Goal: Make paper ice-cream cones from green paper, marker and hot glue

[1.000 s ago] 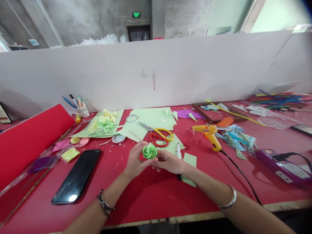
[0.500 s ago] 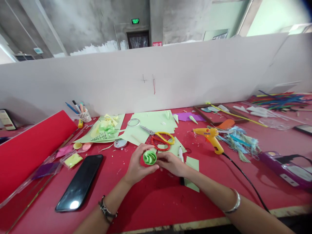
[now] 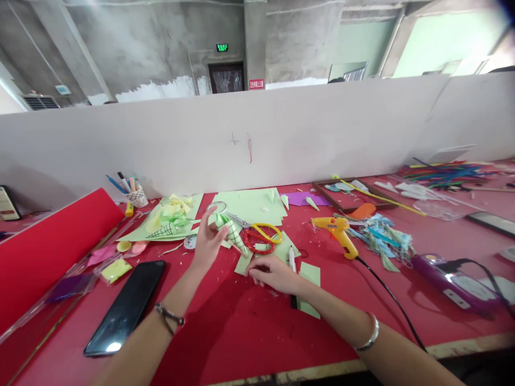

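Observation:
My left hand grips a light green paper cone with a dark drawn grid, its tip pointing down to the right. Green paper fills the cone's wide end, near the thumb. To the right, my right hand is low over the red table with its fingers curled together; anything in them is hidden. Just beyond it lie scissors with red and yellow handles, on green paper scraps. A white marker is beside the right hand, next to a green paper strip.
A yellow glue gun with a black cord lies to the right, near blue tassels and a purple device. On the left are a black phone, a red board and a pen cup. A white partition stands behind.
My left hand has moved up and left with the cone, tilting it from end-on to side-on. My right hand has come away from the cone and sits lower on the table.

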A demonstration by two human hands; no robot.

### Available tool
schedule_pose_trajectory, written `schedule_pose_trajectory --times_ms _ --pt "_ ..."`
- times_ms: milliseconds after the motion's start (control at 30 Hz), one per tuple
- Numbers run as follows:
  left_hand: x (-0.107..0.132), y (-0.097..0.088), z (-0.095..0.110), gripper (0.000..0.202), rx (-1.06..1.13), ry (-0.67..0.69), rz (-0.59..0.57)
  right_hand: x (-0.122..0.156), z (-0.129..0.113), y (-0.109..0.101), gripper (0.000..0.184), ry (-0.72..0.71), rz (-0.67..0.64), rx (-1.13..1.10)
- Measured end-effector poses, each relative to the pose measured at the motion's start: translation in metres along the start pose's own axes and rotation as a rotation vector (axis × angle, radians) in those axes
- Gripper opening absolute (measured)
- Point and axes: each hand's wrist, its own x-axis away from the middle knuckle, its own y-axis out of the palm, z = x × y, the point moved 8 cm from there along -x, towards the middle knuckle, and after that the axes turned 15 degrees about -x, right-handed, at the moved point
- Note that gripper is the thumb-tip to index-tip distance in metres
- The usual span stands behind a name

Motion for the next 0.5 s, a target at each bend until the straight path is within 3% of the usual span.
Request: schedule_pose_trajectory --times_ms 167,333,500 --pt "-0.051 0.036 -0.022 0.052 -0.334 -0.118 -0.198 0.000 0.000 -0.003 0.020 -0.067 0.006 0.097" --pt "-0.086 0.081 -0.041 0.063 -0.460 -0.140 -0.307 -0.001 -0.007 -0.007 0.020 -0.139 0.032 0.224" --pt "-0.110 0.128 -0.042 0.065 -0.517 -0.122 -0.439 0.005 -0.018 0.005 0.022 -0.217 -0.056 0.413"
